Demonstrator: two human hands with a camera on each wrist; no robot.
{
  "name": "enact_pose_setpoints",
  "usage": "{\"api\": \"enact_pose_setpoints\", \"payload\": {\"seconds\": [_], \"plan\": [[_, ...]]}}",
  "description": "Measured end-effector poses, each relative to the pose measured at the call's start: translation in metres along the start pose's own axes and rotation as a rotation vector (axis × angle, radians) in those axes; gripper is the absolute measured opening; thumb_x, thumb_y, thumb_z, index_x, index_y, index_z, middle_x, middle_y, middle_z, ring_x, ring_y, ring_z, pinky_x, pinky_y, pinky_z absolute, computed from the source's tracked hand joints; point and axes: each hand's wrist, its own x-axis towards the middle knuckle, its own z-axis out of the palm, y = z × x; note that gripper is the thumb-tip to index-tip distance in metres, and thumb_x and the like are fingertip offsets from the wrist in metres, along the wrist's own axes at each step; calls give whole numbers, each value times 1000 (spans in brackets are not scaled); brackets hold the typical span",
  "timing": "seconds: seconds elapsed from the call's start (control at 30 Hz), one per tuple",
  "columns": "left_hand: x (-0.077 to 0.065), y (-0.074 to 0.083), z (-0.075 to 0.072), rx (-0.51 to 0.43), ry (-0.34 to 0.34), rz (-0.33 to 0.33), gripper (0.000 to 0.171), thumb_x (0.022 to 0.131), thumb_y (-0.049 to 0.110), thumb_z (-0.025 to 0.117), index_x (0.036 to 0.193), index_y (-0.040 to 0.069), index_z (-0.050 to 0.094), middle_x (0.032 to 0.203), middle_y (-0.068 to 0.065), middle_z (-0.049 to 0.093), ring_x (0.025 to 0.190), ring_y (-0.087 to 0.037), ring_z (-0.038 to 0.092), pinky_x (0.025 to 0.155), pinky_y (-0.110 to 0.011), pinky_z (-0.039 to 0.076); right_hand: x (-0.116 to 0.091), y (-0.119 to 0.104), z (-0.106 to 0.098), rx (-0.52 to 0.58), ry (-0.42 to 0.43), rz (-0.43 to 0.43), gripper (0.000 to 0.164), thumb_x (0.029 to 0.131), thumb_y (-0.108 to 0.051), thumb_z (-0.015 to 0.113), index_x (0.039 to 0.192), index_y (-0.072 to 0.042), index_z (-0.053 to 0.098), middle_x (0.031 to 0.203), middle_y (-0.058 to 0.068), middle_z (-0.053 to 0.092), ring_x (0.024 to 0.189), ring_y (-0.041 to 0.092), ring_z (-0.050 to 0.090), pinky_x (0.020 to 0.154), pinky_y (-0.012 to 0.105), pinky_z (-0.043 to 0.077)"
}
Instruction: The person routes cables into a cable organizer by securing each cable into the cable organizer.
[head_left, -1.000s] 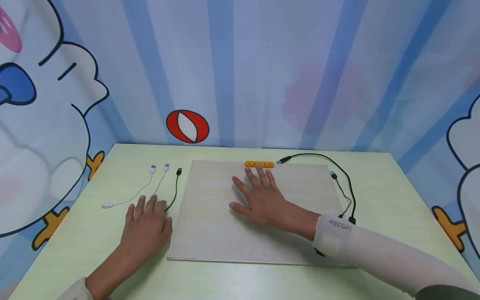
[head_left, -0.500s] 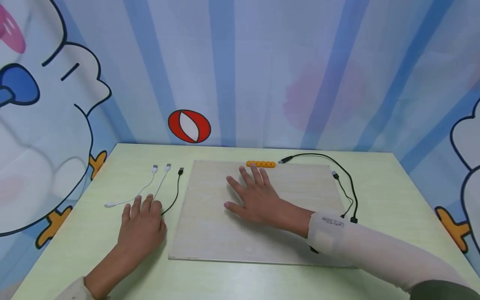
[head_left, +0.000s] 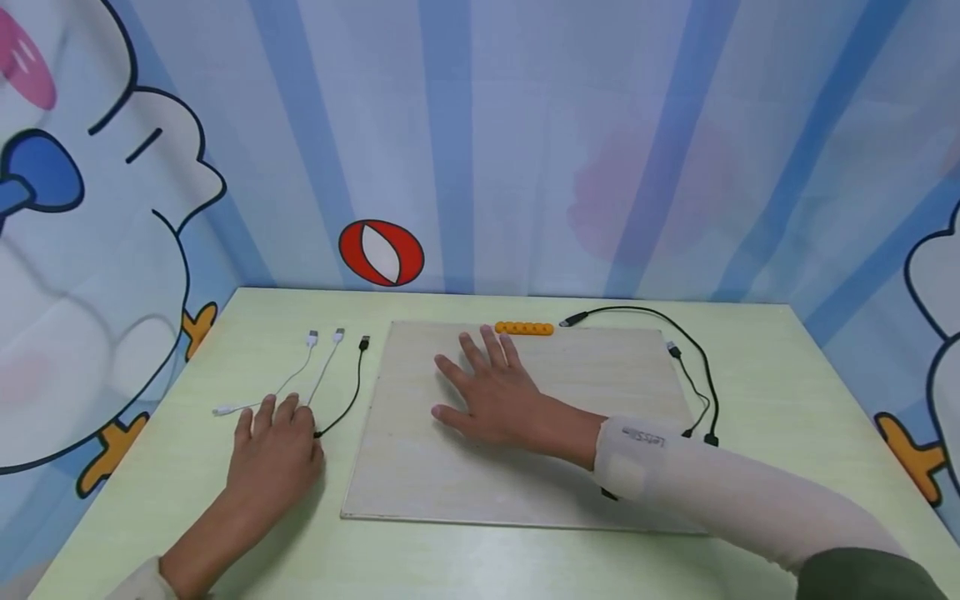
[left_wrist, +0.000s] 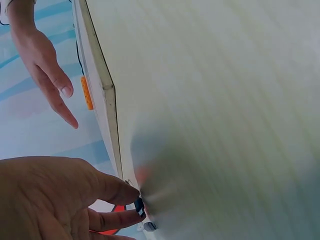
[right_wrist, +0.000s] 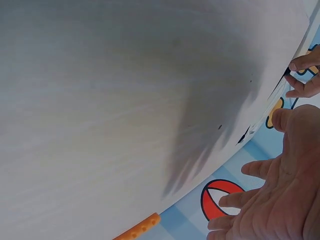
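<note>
My left hand [head_left: 276, 454] is at the left of the table, pinching the lower end of a short black USB cable [head_left: 364, 343] between thumb and forefinger. The left wrist view shows the dark connector [left_wrist: 139, 206] between those fingertips. From there the cable curves up to its USB plug, lying toward the back. Two white USB cables [head_left: 312, 338] lie beside it, their lower parts partly behind the hand. My right hand [head_left: 491, 396], fingers spread and holding nothing, is over the pale board [head_left: 420, 467]. Its fingertips point toward the orange cable holder [head_left: 525, 328] at the board's back edge.
On the right, a long black cable [head_left: 697, 350] curves around the board's corner, with a shorter black USB cable [head_left: 673, 350] inside its curve. A small black piece [head_left: 609, 494] shows under the right sleeve. A printed curtain [head_left: 480, 167] stands behind the table.
Both hands have shifted left, the right one across the board and the left one away from it. The lower end of the black cable now shows at the left fingers.
</note>
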Motion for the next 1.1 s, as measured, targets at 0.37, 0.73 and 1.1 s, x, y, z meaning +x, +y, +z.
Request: {"api": "enact_pose_setpoints", "payload": {"seconds": [0.37,0.73,1.1], "plan": [[-1,-3,-2,-1,21,23,19,100,5,68,112,-10,68,151,-40,61,150,-67,48,124,-84,32,16,-15,-6,-7,-25,-29,76,113,-64,48,180,-31,31,191,15,14,178,46,2,143,66,4],[-2,-4,-2,-5,49,29,15,99,4,73,105,-7,67,148,-39,63,148,-67,50,123,-84,33,34,-26,-11,-18,-47,-29,73,115,-63,45,180,-33,30,192,13,14,179,45,3,144,64,3],[-1,-5,0,-15,58,38,15,100,7,76,106,-3,67,149,-38,63,149,-67,50,123,-85,33,60,-34,-11,-67,-54,-41,70,115,-62,45,179,-38,30,192,11,15,179,43,4,144,63,4]]}}
